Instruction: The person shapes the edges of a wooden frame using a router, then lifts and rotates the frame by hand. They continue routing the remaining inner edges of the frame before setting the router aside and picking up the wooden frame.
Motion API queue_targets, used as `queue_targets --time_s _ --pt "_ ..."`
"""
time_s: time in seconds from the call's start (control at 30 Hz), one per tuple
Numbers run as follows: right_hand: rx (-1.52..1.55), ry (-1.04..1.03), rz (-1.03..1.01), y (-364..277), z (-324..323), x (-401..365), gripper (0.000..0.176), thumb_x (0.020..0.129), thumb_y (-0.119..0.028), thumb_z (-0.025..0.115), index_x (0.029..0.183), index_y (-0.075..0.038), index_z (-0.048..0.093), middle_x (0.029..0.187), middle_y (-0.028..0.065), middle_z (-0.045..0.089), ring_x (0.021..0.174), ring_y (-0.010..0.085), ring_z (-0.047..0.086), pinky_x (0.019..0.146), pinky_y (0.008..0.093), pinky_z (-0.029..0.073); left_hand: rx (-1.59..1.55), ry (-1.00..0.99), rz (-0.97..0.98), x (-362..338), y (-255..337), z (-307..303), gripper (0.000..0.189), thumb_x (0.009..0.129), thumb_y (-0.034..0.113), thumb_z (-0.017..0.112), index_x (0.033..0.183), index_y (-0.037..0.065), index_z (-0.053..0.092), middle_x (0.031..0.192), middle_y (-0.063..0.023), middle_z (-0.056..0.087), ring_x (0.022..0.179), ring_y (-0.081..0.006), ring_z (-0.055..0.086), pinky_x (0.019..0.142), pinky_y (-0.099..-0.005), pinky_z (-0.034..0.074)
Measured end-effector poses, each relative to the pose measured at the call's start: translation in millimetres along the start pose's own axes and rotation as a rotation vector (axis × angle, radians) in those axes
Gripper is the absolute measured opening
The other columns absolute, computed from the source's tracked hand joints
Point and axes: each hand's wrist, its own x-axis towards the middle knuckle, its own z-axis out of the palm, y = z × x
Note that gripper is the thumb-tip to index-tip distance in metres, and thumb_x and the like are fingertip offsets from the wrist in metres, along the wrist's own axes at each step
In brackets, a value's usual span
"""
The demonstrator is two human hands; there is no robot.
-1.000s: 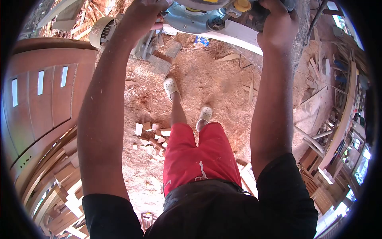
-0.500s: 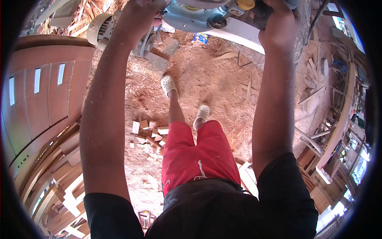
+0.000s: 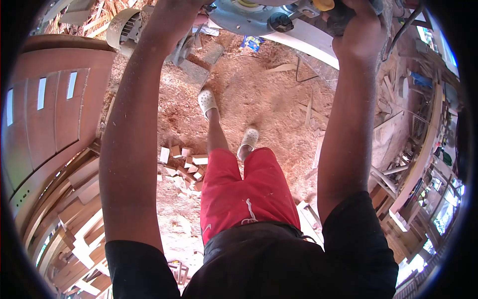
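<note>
A blue-grey power tool (image 3: 236,19) with a rounded metal base, perhaps a router, is cut off by the top edge of the view. Black (image 3: 281,22) and yellow (image 3: 323,4) knobs sit on its near and right sides. My right hand (image 3: 362,31) is closed around the tool's dark handle. At the tool's left side is my left hand (image 3: 180,9), its fingers curled in and partly out of frame. Under the tool runs a pale wooden board (image 3: 306,48), its near edge showing between my hands.
Wood shavings cover the floor (image 3: 269,104) around my feet. Offcut blocks (image 3: 186,162) lie in a pile left of my legs. A brown wooden panel door (image 3: 64,99) and stacked boards (image 3: 74,224) fill the left. Along the right stands a long wooden bench (image 3: 420,159). A dark cable (image 3: 406,30) hangs near my right hand.
The tool has shifted slightly right and up in the view, and my right hand with it. My left hand has moved a little further past the top edge.
</note>
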Motion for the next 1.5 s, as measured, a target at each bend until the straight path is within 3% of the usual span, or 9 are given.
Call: queue_targets --time_s 0.5,0.73,0.77,0.93,1.0,1.1,1.3,1.4,1.5 --pt "-0.014 0.111 -0.098 2 -1 -8 0.016 0.083 -0.005 0.054 0.093 -0.002 0.067 0.081 0.0061 0.066 0.065 0.0165 0.063 0.059 0.03 0.05 -0.1 0.182 -0.056 -20 -26 2 0.052 0.101 0.037 0.059 0.14 0.002 0.056 0.132 -0.0152 0.062 0.129 -0.0274 0.058 0.113 -0.0413 0.048" --pt "-0.318 0.127 -0.002 -4 -17 -9 0.011 0.081 -0.011 0.056 0.079 -0.004 0.063 0.065 0.0044 0.059 0.061 0.0163 0.059 0.056 0.031 0.045 0.439 0.302 0.334 -36 -43 28 0.048 0.089 0.001 0.074 0.135 -0.001 0.062 0.116 -0.014 0.073 0.109 -0.0183 0.07 0.098 -0.0339 0.058" --pt "-0.464 0.174 -0.144 -10 -10 -10 0.012 0.08 -0.012 0.056 0.076 -0.004 0.063 0.065 0.0043 0.059 0.063 0.0172 0.061 0.058 0.0327 0.047 0.509 0.374 0.495 -28 -45 29 0.041 0.088 0.002 0.075 0.129 0.0 0.068 0.098 -0.0087 0.078 0.087 -0.0121 0.073 0.082 -0.0277 0.06" --pt "-0.869 0.107 -0.83 10 -33 7 0.007 0.079 -0.01 0.058 0.077 -0.005 0.062 0.068 0.0018 0.058 0.065 0.0153 0.06 0.061 0.0327 0.047 0.537 0.365 0.478 -19 -52 23 0.049 0.083 -0.003 0.075 0.131 -0.002 0.066 0.102 -0.0157 0.078 0.093 -0.0201 0.077 0.082 -0.0313 0.063" --pt "-0.211 0.138 -0.087 4 -20 1 0.006 0.079 -0.009 0.059 0.079 -0.005 0.063 0.07 0.0012 0.059 0.066 0.0141 0.059 0.061 0.0324 0.047 0.596 0.362 0.511 -10 -49 22 0.048 0.082 -0.002 0.076 0.129 -0.001 0.067 0.101 -0.0158 0.078 0.092 -0.0209 0.078 0.082 -0.0314 0.063" --pt "-0.175 0.125 -0.028 6 -26 14 0.006 0.08 -0.01 0.06 0.082 -0.005 0.063 0.073 0.0014 0.06 0.067 0.013 0.058 0.061 0.0318 0.046 0.711 0.36 0.5 8 -35 26 0.045 0.08 -0.001 0.077 0.125 0.001 0.07 0.099 -0.016 0.078 0.093 -0.0226 0.078 0.083 -0.0329 0.062" --pt "-0.305 0.196 -0.19 8 -26 27 0.007 0.081 -0.011 0.06 0.079 -0.006 0.063 0.072 0.0023 0.062 0.065 0.014 0.057 0.06 0.0323 0.046 0.543 0.213 0.368 24 -28 21 0.048 0.087 0.005 0.072 0.134 0.003 0.066 0.106 -0.011 0.077 0.095 -0.0163 0.073 0.086 -0.0295 0.057" --pt "-1.118 -0.024 -0.912 34 -64 49 0.01 0.079 -0.006 0.064 0.087 0.0 0.067 0.079 0.0052 0.066 0.073 0.0194 0.066 0.066 0.0354 0.052 0.253 -0.016 0.185 24 -5 0 0.058 0.089 0.016 0.073 0.143 0.0 0.058 0.124 -0.0126 0.07 0.114 -0.0188 0.067 0.098 -0.0343 0.053" --pt "-0.269 0.223 -0.092 1 -21 25 0.008 0.081 -0.012 0.06 0.077 -0.006 0.064 0.069 0.0021 0.061 0.064 0.0144 0.058 0.06 0.0328 0.046 -0.067 -0.047 0.061 19 12 6 0.074 0.087 0.037 0.078 0.146 -0.001 0.054 0.126 -0.0121 0.07 0.115 -0.0199 0.066 0.108 -0.0376 0.046"
